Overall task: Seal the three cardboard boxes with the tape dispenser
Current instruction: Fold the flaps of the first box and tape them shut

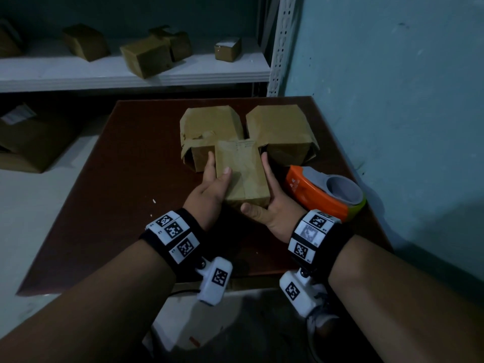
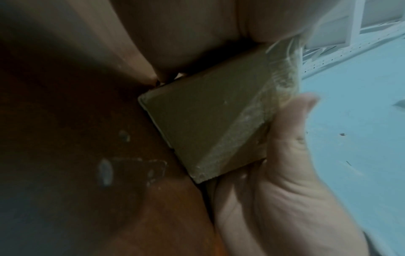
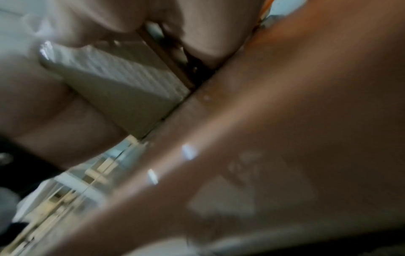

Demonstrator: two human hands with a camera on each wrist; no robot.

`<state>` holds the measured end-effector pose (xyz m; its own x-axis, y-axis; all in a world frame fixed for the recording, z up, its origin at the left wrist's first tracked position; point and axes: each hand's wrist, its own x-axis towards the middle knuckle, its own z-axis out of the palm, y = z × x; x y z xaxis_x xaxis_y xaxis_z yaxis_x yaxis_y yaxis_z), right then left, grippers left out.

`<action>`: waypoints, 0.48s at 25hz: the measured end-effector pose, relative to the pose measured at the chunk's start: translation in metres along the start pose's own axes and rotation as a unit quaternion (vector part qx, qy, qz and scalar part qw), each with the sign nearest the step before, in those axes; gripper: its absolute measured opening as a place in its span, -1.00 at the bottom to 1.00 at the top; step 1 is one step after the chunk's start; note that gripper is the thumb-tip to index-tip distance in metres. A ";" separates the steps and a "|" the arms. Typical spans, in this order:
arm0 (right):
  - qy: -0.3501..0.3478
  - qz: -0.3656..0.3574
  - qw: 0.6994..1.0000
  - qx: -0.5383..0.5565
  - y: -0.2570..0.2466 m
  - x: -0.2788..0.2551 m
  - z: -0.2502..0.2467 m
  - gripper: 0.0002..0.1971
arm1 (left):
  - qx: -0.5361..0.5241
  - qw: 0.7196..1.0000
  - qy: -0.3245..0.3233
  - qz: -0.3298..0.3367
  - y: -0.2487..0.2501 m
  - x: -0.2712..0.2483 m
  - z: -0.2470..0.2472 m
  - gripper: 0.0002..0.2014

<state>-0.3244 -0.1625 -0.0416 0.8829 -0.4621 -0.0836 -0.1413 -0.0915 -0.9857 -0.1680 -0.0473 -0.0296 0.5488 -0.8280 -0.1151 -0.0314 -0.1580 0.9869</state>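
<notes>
A small cardboard box (image 1: 242,174) rests on the brown table (image 1: 117,205), held between both hands. My left hand (image 1: 213,176) grips its left side, thumb on the top face. My right hand (image 1: 269,197) holds the right side, thumb against the near end. The left wrist view shows the box (image 2: 206,124) with clear tape along one edge, against my left hand (image 2: 274,181). The right wrist view is blurred; the box (image 3: 122,90) shows pale there. Two larger cardboard boxes (image 1: 209,127) (image 1: 277,129) stand just behind it. An orange tape dispenser (image 1: 322,189) lies to the right, untouched.
A white shelf (image 1: 131,72) behind the table carries several cardboard boxes. Its perforated post (image 1: 281,43) rises at the table's far right corner. A big carton (image 1: 31,137) sits on the floor to the left. A blue wall (image 1: 392,100) runs close along the right.
</notes>
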 end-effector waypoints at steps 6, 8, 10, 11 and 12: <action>-0.011 0.012 1.000 -0.013 -0.005 -0.001 -0.004 0.23 | 0.026 1.000 -0.006 -0.005 -0.001 0.003 -0.002 -0.07; -0.020 0.012 0.999 -0.036 -0.006 -0.001 -0.004 0.22 | 0.020 1.000 -0.003 -0.003 -0.001 0.002 -0.001 -0.07; -0.031 0.011 0.998 -0.050 -0.007 -0.003 -0.002 0.22 | 0.041 0.999 0.005 0.001 0.002 0.000 0.000 -0.06; -0.036 0.010 0.998 -0.046 -0.008 -0.005 -0.001 0.22 | 0.039 0.999 -0.001 -0.006 0.003 -0.001 0.000 -0.08; -0.037 0.012 0.999 -0.036 -0.009 -0.006 -0.001 0.24 | 0.026 0.999 -0.013 -0.017 0.005 -0.002 -0.001 -0.11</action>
<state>-0.3289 -0.1599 -0.0316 0.9093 -0.3985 -0.1199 -0.1915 -0.1450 -0.9707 -0.1684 -0.0459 -0.0239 0.5278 -0.8356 -0.1521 -0.0569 -0.2134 0.9753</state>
